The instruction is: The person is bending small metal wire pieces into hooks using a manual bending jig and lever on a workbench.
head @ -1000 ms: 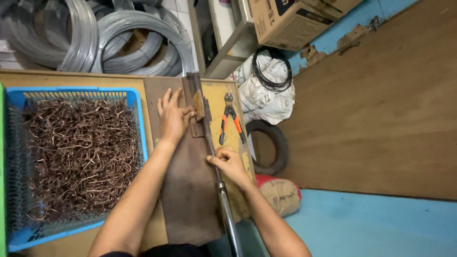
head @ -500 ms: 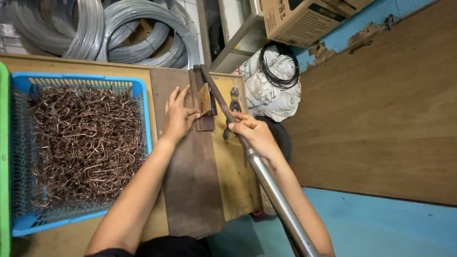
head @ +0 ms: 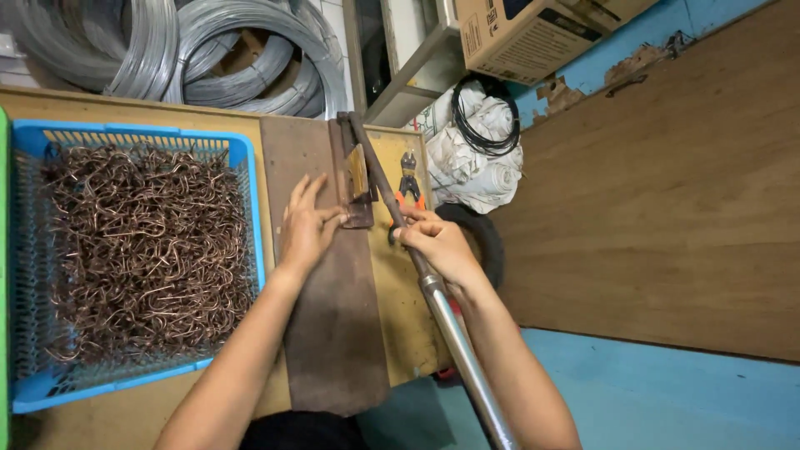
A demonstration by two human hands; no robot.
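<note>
My left hand (head: 307, 225) rests flat on a dark rusty metal plate (head: 333, 333), its fingertips at a small metal block (head: 358, 187) of a bending jig. My right hand (head: 437, 246) grips a long steel lever bar (head: 454, 333) that pivots at the far end of the jig (head: 343, 121). The bar slants from the pivot down toward me. A blue plastic basket (head: 254, 242) full of bent copper-coloured wire hooks (head: 142, 250) sits left of the plate.
Orange-handled pliers (head: 408, 187) lie on the yellow board just beyond my right hand. Coils of grey wire (head: 217, 50) are stacked at the back. A cardboard box (head: 525, 33), a white sack with black cable (head: 475, 142), and a tyre (head: 483, 242) sit right of the bench.
My right hand has swung the lever bar out to the right and back toward me, away from the plate. My left hand has stayed at the jig block.
</note>
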